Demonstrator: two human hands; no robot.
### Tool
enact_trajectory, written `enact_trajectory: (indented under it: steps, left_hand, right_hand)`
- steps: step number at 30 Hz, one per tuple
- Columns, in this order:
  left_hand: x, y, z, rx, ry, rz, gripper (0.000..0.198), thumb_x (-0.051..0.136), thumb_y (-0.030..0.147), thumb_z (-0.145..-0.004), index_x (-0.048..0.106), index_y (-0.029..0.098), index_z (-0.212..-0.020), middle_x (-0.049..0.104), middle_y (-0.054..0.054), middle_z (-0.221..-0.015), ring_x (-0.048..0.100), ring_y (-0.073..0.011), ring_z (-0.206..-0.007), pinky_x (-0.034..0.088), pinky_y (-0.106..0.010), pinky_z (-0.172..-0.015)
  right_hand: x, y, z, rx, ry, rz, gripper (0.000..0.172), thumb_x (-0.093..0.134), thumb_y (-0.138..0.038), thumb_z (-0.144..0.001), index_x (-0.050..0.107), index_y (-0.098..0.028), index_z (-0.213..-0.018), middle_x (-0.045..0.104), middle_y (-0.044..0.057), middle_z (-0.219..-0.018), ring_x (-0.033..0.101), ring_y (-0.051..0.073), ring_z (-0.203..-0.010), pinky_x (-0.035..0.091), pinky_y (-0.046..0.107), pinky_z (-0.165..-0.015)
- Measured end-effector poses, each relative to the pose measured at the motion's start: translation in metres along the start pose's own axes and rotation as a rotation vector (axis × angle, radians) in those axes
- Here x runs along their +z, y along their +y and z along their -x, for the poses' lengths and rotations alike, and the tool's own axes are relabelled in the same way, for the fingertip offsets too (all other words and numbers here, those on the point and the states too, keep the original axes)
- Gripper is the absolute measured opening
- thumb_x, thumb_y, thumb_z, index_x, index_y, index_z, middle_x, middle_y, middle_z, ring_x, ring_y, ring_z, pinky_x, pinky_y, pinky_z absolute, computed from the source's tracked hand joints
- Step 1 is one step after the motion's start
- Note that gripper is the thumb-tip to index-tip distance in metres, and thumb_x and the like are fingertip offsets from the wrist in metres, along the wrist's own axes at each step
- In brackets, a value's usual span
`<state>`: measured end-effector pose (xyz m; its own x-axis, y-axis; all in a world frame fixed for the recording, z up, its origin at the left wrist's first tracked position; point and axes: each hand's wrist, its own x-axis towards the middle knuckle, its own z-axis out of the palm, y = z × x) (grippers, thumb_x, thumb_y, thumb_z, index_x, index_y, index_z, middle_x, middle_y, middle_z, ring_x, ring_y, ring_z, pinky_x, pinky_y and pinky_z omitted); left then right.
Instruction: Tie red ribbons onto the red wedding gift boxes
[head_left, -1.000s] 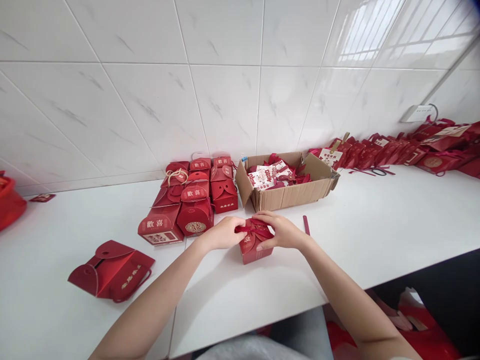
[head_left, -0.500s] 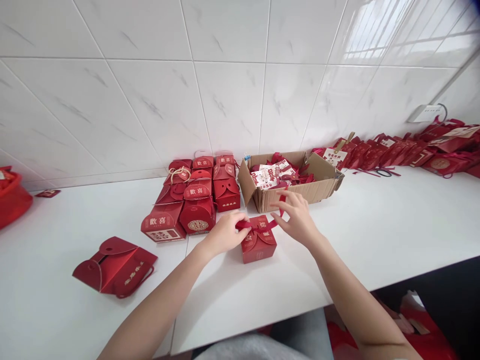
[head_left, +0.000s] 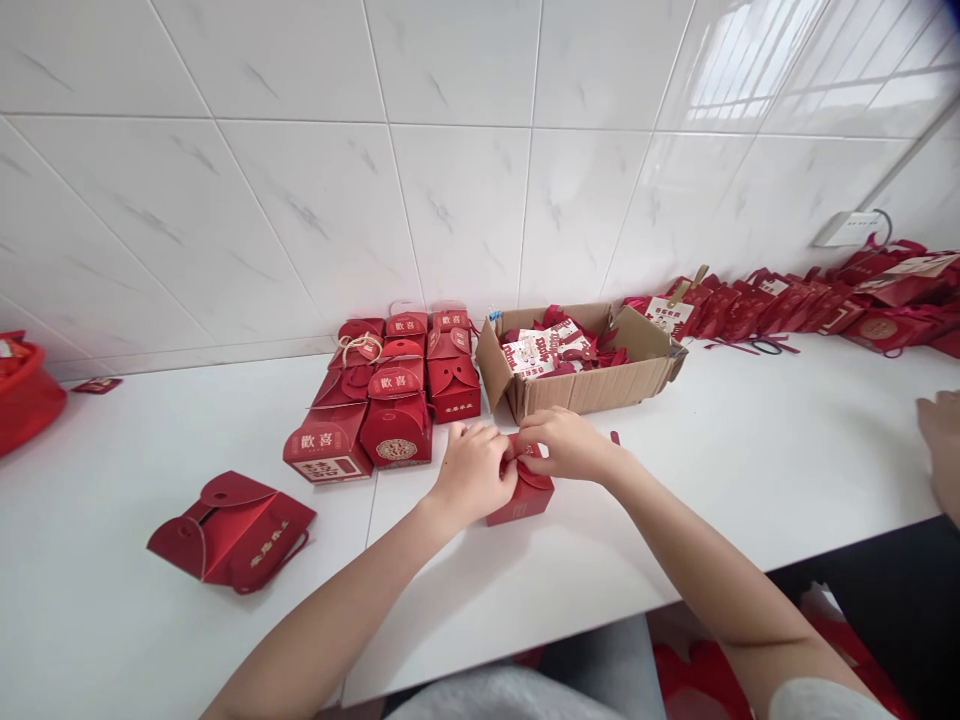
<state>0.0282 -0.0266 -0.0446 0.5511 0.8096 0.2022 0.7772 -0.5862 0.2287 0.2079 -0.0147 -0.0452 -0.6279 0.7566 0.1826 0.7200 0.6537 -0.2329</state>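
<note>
A small red gift box (head_left: 523, 503) stands on the white table in front of me. Over its top, my left hand (head_left: 477, 468) and my right hand (head_left: 561, 444) meet, fingertips pinched close together on the dark red ribbon. Most of the ribbon and the box's top are hidden behind the fingers. A short ribbon end (head_left: 615, 438) shows beyond my right wrist. Behind the hands is an open cardboard box (head_left: 600, 388) holding red and white tags (head_left: 544, 348).
Several closed red boxes (head_left: 395, 430) stand behind on the left. A partly folded red box (head_left: 251, 535) lies nearer left. Red packages (head_left: 757, 300) line the wall at right. Another person's hand (head_left: 941, 440) is at the right edge.
My right hand has moved left and down from the raised ribbon end to the box top, joining my left hand. Another person's hand has appeared at the right edge.
</note>
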Motion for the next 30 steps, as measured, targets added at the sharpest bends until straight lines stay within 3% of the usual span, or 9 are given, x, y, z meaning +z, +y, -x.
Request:
enact_trajectory:
  steps: [6,22,30]
  left_hand:
    - [-0.001,0.006,-0.007,-0.089,-0.070,-0.027,0.009,0.049,0.018,-0.075,0.058,0.016,-0.072,0.064,-0.009,-0.076,0.060,-0.0254,-0.076,0.039,-0.039,-0.074]
    - [-0.009,0.011,-0.015,-0.183,-0.242,0.001,0.015,0.046,0.011,-0.072,0.061,0.015,-0.072,0.066,-0.014,-0.075,0.064,-0.0309,-0.075,0.043,-0.035,-0.061]
    - [-0.003,0.003,-0.012,-0.216,-0.197,0.137,0.011,0.048,0.014,-0.073,0.055,0.018,-0.065,0.065,-0.009,-0.071,0.062,-0.0266,-0.071,0.039,-0.031,-0.057]
  right_hand:
    - [-0.003,0.000,-0.006,-0.027,-0.046,-0.034,0.004,0.061,-0.014,-0.075,0.062,-0.018,-0.075,0.056,-0.001,-0.074,0.050,0.012,-0.067,0.027,0.022,-0.054]
    - [0.003,-0.002,-0.009,0.020,-0.115,-0.081,0.013,0.059,-0.012,-0.075,0.052,-0.017,-0.065,0.054,0.001,-0.071,0.049,0.014,-0.063,0.027,0.022,-0.052]
    - [0.010,0.004,-0.004,0.018,-0.072,-0.198,0.014,0.058,-0.007,-0.076,0.051,-0.016,-0.067,0.051,0.000,-0.072,0.047,0.012,-0.063,0.031,0.021,-0.055]
